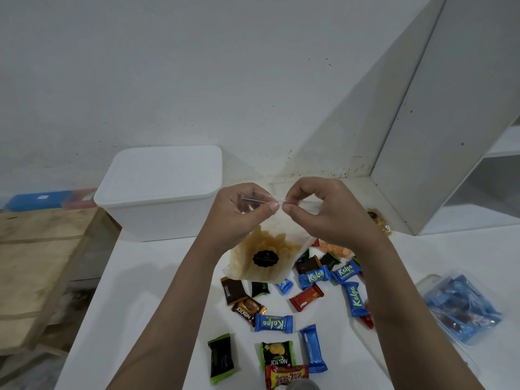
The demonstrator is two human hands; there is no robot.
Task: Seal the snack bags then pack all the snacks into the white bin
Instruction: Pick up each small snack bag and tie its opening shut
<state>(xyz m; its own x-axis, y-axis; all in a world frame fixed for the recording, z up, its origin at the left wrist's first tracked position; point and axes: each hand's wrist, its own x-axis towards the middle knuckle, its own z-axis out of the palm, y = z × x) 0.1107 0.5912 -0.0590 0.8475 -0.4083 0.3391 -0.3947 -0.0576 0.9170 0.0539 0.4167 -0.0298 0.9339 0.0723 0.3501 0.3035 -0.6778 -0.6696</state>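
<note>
A clear zip bag of pale chips (261, 260) with a black round label hangs upright above the white table. My left hand (242, 212) and my right hand (326, 212) both pinch its top strip, thumbs and forefingers nearly touching at the middle. The white bin (160, 192) stands with its lid on at the back left of the table, apart from my hands. Several small wrapped snacks (281, 311), blue, black, brown and red, lie scattered below the bag. Another bag with orange snacks (337, 250) lies partly hidden behind my right wrist.
A clear bag of blue-wrapped sweets (461, 308) lies at the right edge. A further snack bag (380, 220) rests against the white shelf unit (422, 136) at the back right. Wooden boards (36, 263) lie left of the table. A blue box (39, 199) sits behind them.
</note>
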